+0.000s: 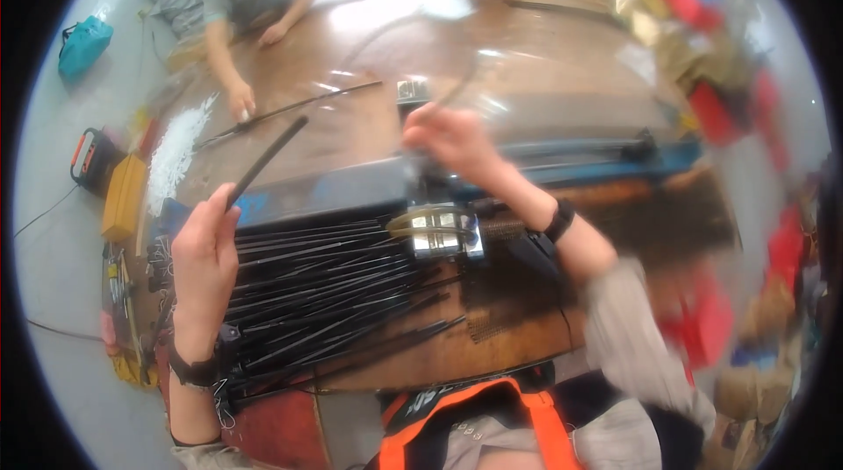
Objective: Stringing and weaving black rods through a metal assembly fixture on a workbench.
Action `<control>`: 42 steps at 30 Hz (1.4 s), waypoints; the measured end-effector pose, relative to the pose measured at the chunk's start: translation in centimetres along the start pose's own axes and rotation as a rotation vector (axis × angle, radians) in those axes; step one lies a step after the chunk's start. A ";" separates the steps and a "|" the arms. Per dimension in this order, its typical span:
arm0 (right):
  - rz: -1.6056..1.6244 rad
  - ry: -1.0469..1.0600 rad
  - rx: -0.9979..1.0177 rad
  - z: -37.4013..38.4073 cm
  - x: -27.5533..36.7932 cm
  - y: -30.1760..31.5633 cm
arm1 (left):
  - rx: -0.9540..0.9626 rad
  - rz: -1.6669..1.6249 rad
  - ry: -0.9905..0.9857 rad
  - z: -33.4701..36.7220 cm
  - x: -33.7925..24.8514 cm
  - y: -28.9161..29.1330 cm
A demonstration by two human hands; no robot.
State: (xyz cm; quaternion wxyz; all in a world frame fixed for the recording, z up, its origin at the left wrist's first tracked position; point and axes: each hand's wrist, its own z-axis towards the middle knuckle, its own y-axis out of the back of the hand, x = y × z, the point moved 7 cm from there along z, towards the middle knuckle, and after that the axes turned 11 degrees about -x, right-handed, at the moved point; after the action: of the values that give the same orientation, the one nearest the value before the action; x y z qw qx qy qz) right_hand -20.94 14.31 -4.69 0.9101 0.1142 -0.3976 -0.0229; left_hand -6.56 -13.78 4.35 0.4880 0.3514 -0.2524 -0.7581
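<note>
My left hand [206, 246] is closed around one end of a black rod [270, 158], which slants up and to the right over the table. Below and right of it lies a bundle of black rods [307, 272], side by side on the near part of the table. My right hand [450, 141] is raised above the table middle, its fingers pinched together and slightly blurred. A faint, blurred curved streak runs beyond these fingers; whether they hold it cannot be told. Beneath my right forearm sits a shiny metal device [443, 233] with yellowish bands over it.
Across the wooden table [351, 40] two people work; the left one's hand [241, 101] is beside a long thin dark rod [307, 106]. White strips [176, 150] are piled at the left edge, near a yellow box [125, 198]. Blue-black lengths [597, 158] lie to the right.
</note>
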 end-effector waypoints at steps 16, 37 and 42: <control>-0.535 0.163 0.497 0.1 -1.3 -7.1 | -0.013 0.016 -0.004 -0.8 2.6 -1.3; -1.241 0.066 -0.095 -10.1 -6.6 25.9 | 0.201 -0.169 -0.264 2.6 -3.3 -20.1; -1.219 0.066 -0.137 -9.6 -6.4 25.1 | 0.166 -0.246 -0.157 2.3 -2.7 -20.8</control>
State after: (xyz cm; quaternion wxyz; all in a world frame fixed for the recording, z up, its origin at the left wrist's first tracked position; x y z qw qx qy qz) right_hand -19.52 41.36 -9.94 0.7503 0.2629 -0.2297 -0.5613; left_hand -19.34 -2.94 -8.56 0.3396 0.3583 -0.3067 -0.8137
